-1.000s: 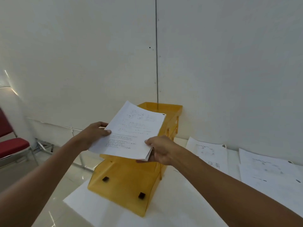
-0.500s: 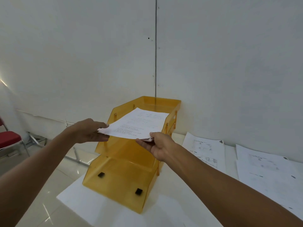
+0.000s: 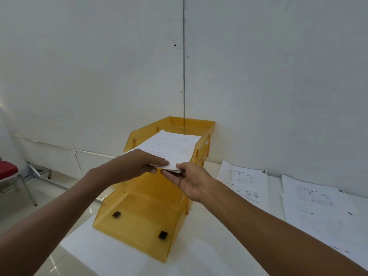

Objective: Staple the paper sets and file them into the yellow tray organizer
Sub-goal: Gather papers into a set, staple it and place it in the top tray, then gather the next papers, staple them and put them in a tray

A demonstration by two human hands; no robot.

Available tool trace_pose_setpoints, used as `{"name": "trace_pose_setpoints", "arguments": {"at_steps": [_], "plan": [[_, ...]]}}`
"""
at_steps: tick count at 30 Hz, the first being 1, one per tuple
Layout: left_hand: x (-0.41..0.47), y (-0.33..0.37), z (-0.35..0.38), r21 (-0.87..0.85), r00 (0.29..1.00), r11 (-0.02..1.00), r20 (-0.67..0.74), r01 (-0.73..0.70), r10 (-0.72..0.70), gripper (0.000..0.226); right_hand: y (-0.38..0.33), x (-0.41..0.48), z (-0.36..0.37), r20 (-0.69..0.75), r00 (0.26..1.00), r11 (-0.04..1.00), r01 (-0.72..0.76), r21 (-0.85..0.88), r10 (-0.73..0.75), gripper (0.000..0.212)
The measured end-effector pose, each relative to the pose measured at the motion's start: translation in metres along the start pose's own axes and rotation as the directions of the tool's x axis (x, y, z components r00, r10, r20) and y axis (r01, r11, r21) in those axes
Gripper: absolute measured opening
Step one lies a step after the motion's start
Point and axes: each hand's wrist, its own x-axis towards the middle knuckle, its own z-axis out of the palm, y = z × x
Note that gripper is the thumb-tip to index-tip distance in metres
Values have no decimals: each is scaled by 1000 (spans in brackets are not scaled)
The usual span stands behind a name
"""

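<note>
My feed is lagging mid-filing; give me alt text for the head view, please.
The left hand and right hand hold a paper set by its near edge, the rest reaching into the top tier of the yellow tray organizer on a white table. More printed sheets lie on the table to the right.

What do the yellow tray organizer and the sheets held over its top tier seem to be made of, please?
Yellow tray organizer: likely translucent glossy plastic; its dark feet show through the base.
Paper set: thin matte white printed paper.
</note>
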Motion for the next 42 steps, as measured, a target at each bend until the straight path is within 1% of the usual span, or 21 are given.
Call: {"name": "trace_pose_setpoints", "arguments": {"at_steps": [2, 3, 4, 6, 9, 12, 14, 17, 19, 22, 28, 30, 31, 33, 35, 36, 38, 39, 40, 42], "plan": [[5, -3, -1, -157, 1000, 988, 0, -9, 9, 42, -1, -1, 1, -19, 1000, 999, 5, -51, -6, 20], [9, -5, -1, -167, 1000, 986, -2, -25, 26, 42, -2, -3, 2, -30, 1000, 996, -3, -95, 0, 23], [14, -8, 0, -93, 999, 995, -8, -46, 45, 43, -3, -5, 2, -41, 999, 988, -19, -151, 13, 26], [21, -12, 1, -4, 999, 999, -10, -43, 43, 43, -5, -10, 2, -63, 997, 949, -53, -310, 35, 34], [36, -17, -2, -4, 1000, 1000, 11, -3, 3, 41, -10, -16, 0, -61, 998, 850, -38, -526, 7, 40], [52, -19, 0, 6, 997, 1000, 75, 29, -29, 42, -20, -19, -5, -38, 995, 727, 38, -685, -89, 34], [64, -19, 2, 18, 996, 999, 78, 36, -37, 42, -28, -20, -12, -26, 985, 656, 94, -749, -171, 27], [78, -18, 6, 17, 996, 997, 59, 69, -70, 41, -38, -19, -30, -32, 964, 615, 142, -776, -264, 23], [82, -15, 9, 18, 994, 995, 58, 97, -98, 44, -44, -17, -44, -62, 952, 622, 145, -769, -299, 23], [89, -11, 12, 5, 994, 995, 41, 104, -104, 46, -53, -13, -69, -114, 935, 646, 141, -750, -336, 22], [97, -10, 10, -20, 996, 996, 19, 88, -88, 38, -67, -5, -124, -259, 897, 695, 72, -715, -359, 20], [98, -9, 11, -21, 996, 996, 17, 84, -83, 35, -69, -3, -143, -296, 888, 685, 28, -728, -351, 19], [97, -10, 11, -20, 997, 996, 10, 83, -83, 31, -69, -2, -151, -308, 885, 661, 0, -751, -350, 18], [95, -9, 9, -16, 997, 998, -40, 61, -61, 22, -69, -1, -168, -318, 874, 578, -54, -815, -367, 18], [93, 2, 7, -48, 984, 999, -180, 1, -10, 26, -67, 2, -186, -314, 863, 468, -104, -878, -397, 20], [92, 12, 6, -78, 961, 996, -275, -52, 29, 30, -66, 3, -193, -302, 856, 405, -121, -906, -419, 21], [94, 41, 10, -112, 878, 975, -463, -193, 120, 32, -64, 5, -209, -262, 845, 266, -149, -952, -466, 22], [95, 60, 14, -106, 831, 961, -532, -256, 163, 33, -63, 5, -217, -246, 842, 211, -161, -964, -481, 22], [95, 79, 18, -93, 783, 943, -587, -320, 207, 33, -61, 6, -223, -233, 839, 171, -169, -971, -492, 22], [94, 116, 29, -50, 690, 892, -654, -448, 310, 31, -59, 7, -235, -229, 818, 103, -206, -973, -528, 21]]}}
